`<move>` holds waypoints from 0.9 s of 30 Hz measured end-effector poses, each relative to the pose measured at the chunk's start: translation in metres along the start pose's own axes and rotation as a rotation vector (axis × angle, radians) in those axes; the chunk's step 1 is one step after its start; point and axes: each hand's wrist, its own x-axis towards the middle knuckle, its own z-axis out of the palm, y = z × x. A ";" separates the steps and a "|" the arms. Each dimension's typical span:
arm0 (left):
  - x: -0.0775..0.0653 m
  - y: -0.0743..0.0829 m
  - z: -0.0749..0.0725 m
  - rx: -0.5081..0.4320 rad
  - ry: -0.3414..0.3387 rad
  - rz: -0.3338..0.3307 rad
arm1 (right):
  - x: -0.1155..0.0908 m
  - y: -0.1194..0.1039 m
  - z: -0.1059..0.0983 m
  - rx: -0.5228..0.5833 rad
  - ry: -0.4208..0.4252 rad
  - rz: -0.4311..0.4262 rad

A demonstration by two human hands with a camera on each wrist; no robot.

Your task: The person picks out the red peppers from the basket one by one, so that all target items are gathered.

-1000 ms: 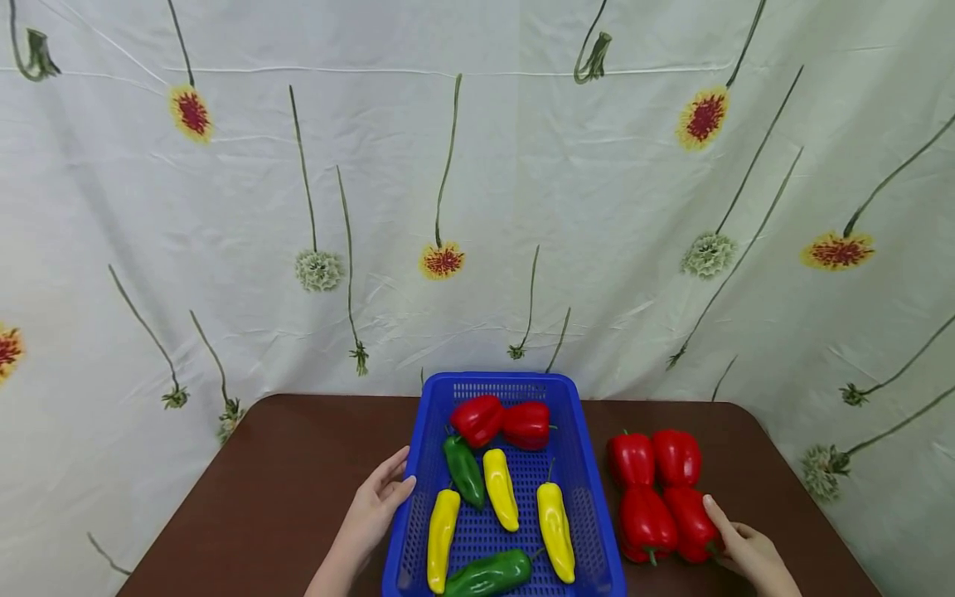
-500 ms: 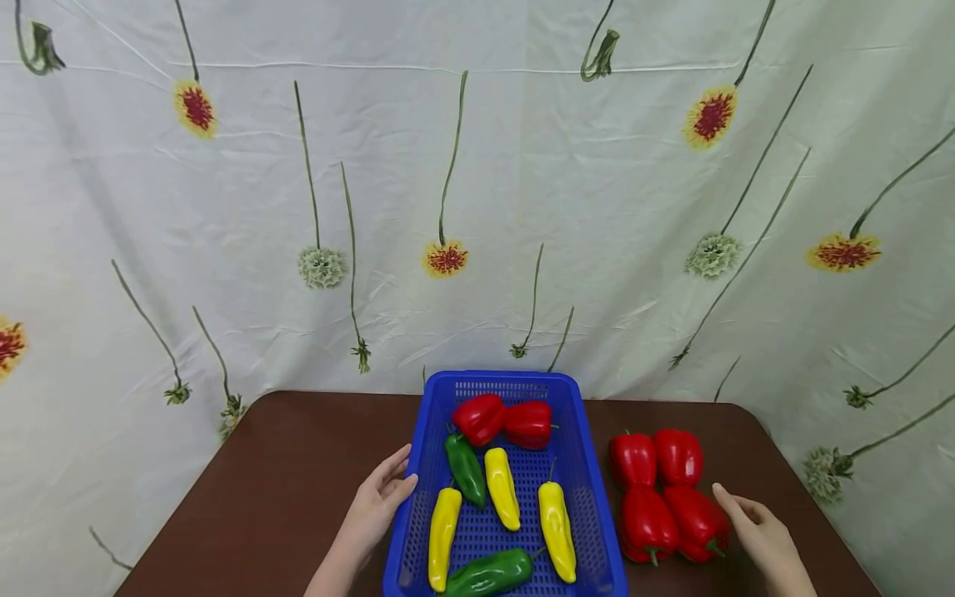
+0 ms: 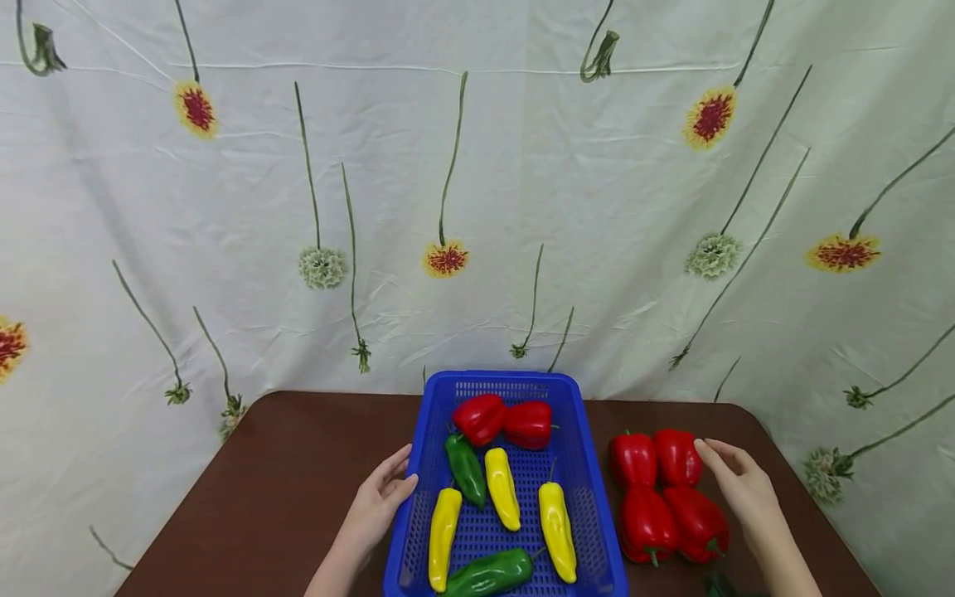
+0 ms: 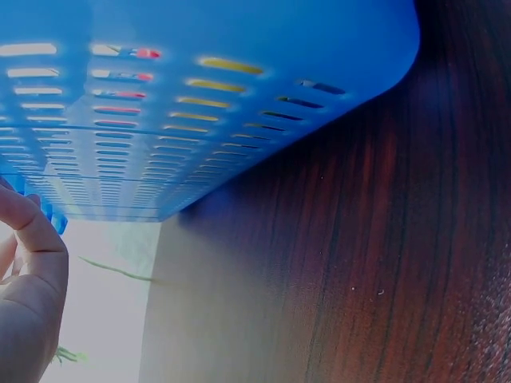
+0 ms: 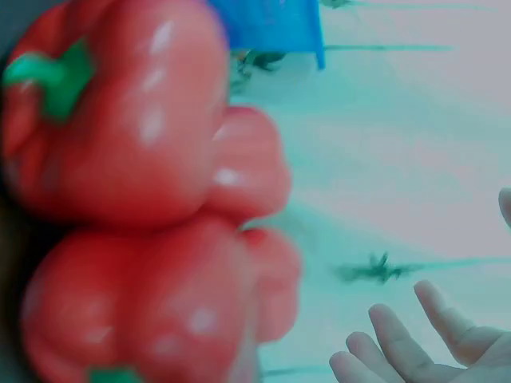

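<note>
In the head view, my left hand (image 3: 379, 502) holds the left rim of a blue plastic basket (image 3: 600, 489), thumb at the edge. The left wrist view shows its bent fingers by the basket's slotted wall (image 4: 120, 152). On the right, my right hand (image 3: 742, 481) hovers by the back right red bell pepper (image 3: 675, 458), fingers spread and holding nothing. Beside that pepper stand the back left (image 3: 632, 460), front left (image 3: 647, 524) and front right (image 3: 697, 524) red bell peppers, in a tight block. In the right wrist view, my right hand's fingers (image 5: 399, 343) are apart from the peppers.
Inside the basket lie red bell peppers (image 3: 479, 417), yellow peppers (image 3: 501, 489) and green peppers (image 3: 488, 572). Brown tabletop (image 3: 298, 473) extends left of the basket. A floral cloth (image 3: 492, 191) hangs behind the table. A small dark object (image 3: 719, 585) shows at the bottom edge.
My right hand let go of the front right bell pepper, drew back to the right, then moved farther away to the back right one. My left hand has stayed on the basket.
</note>
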 end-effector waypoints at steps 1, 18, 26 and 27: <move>0.000 0.000 0.000 0.002 0.001 0.000 | 0.000 -0.006 0.003 0.008 0.004 -0.020; -0.001 -0.001 -0.002 -0.001 0.016 -0.008 | 0.006 -0.092 0.059 0.089 -0.009 -0.295; 0.001 -0.004 0.000 -0.012 0.011 -0.007 | 0.017 -0.105 0.099 0.104 -0.033 -0.341; 0.001 -0.004 0.000 -0.014 0.011 -0.008 | 0.018 -0.105 0.104 0.104 -0.037 -0.343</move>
